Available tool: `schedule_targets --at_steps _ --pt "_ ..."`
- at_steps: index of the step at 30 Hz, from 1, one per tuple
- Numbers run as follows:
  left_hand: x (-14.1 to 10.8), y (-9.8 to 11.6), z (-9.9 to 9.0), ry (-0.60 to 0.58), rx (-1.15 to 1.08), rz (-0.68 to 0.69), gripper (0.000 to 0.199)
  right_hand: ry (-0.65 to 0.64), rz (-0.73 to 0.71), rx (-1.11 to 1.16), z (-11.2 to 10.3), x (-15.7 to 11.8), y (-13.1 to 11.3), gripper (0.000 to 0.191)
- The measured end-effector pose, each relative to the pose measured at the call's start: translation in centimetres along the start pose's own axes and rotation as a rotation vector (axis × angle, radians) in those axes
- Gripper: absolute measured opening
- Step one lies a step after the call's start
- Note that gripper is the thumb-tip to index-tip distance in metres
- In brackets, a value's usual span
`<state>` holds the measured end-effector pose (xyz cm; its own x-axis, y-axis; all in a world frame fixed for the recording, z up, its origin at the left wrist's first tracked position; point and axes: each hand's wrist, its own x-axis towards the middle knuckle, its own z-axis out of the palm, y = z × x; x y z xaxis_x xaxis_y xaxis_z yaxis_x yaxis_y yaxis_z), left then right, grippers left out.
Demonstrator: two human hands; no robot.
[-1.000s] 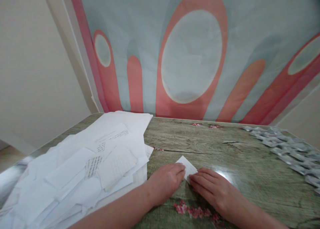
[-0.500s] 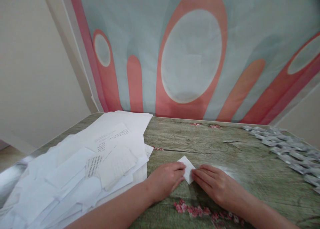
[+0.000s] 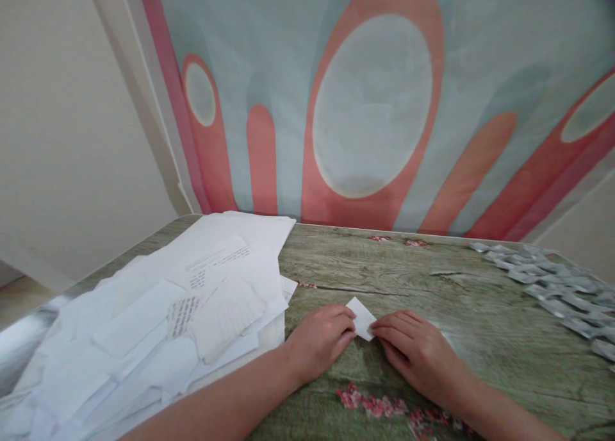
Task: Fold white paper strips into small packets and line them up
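Between my two hands is a small folded piece of white paper [image 3: 361,319], lying at a slant just above or on the wood-patterned table. My left hand [image 3: 323,336] pinches its left edge, thumb and fingers closed together. On the other side, my right hand [image 3: 417,350] grips the right corner with its fingertips. Parts of the paper's edges are hidden under the fingers. A large heap of loose white paper sheets [image 3: 139,325], some with print, lies left of my left forearm.
Along the right side of the table [image 3: 346,261] lie rows of silvery-grey folded strips [image 3: 552,284]. Pink blossom prints mark the tabletop. Behind its far edge hangs a pale blue and coral patterned sheet [image 3: 372,114], with a pale wall [image 3: 72,140] at left.
The folded paper has turned and tilted slightly between my fingers. My right fingertips have shifted a little toward its upper right corner. The view has moved slightly.
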<state>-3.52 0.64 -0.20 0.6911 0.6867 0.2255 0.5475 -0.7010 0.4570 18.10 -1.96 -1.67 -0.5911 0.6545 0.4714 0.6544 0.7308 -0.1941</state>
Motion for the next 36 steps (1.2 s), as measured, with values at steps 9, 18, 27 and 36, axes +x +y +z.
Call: schedule_targets --at_steps 9,18,27,36 --pt "0.1 -0.2 0.3 0.013 -0.034 -0.004 0.012 -0.072 0.102 0.086 -0.2 0.4 -0.4 0.017" --pt "-0.1 -0.2 0.2 0.008 -0.069 -0.022 0.011 -0.213 0.325 0.375 -0.7 2.1 0.0 0.016" --pt "-0.4 0.1 -0.2 -0.019 -0.044 -0.029 0.024 -0.169 0.413 0.452 0.4 2.4 0.7 0.016" --pt "-0.7 0.9 -0.3 -0.105 0.159 0.055 0.027 -0.162 0.445 0.434 0.8 2.0 0.8 0.015"
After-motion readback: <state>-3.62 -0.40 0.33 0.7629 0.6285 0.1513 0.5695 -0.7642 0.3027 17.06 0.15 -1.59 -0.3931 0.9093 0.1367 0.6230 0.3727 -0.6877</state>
